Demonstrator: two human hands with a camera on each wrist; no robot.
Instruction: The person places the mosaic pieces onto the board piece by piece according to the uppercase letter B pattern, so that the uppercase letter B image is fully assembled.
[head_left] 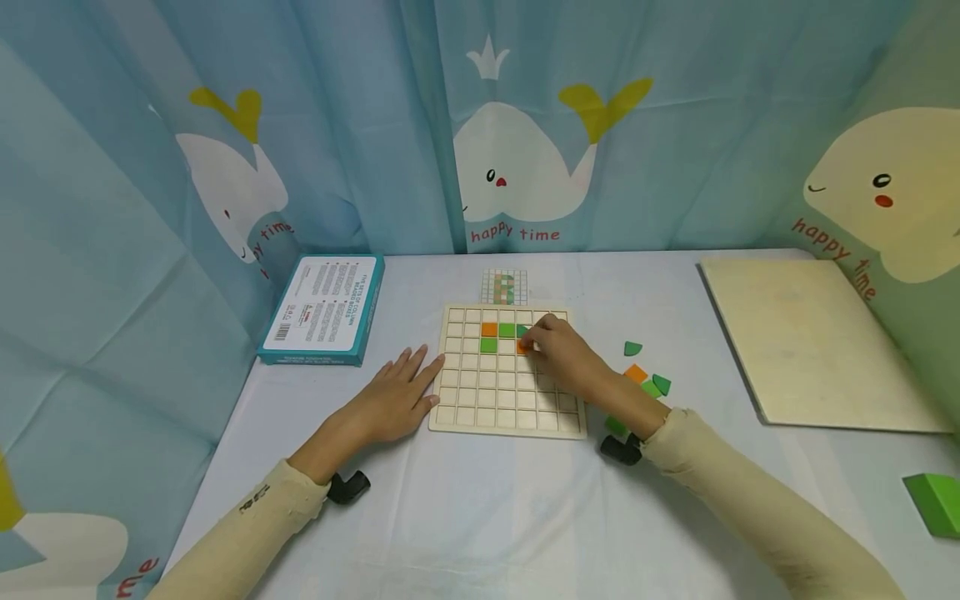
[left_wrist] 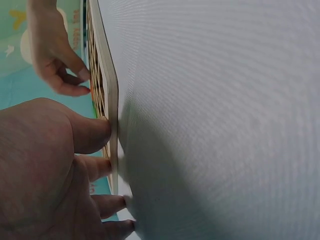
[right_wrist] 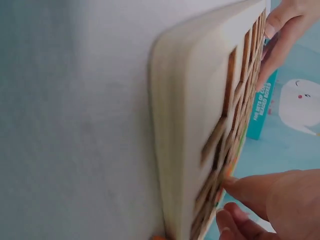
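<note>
A pale wooden grid board [head_left: 486, 398] lies on the table. Orange [head_left: 489, 330] and green squares [head_left: 507, 330] fill a few of its upper cells. My right hand [head_left: 566, 357] reaches over the board's upper right, thumb and finger pinching at an orange piece [head_left: 521, 347] in a cell. A green piece [head_left: 521, 331] sits right above it, partly hidden by the fingertips. My left hand [head_left: 397, 396] lies spread at the board's left edge. In the left wrist view, its thumb [left_wrist: 95, 135] and a finger touch the side of the board.
A small printed pattern card [head_left: 504, 287] lies behind the board. Loose green [head_left: 633, 348] and orange pieces [head_left: 635, 372] are scattered to the right, partly under the right forearm. A blue box [head_left: 322, 304] stands at left, a large wooden panel [head_left: 817, 342] and green block [head_left: 933, 504] at right.
</note>
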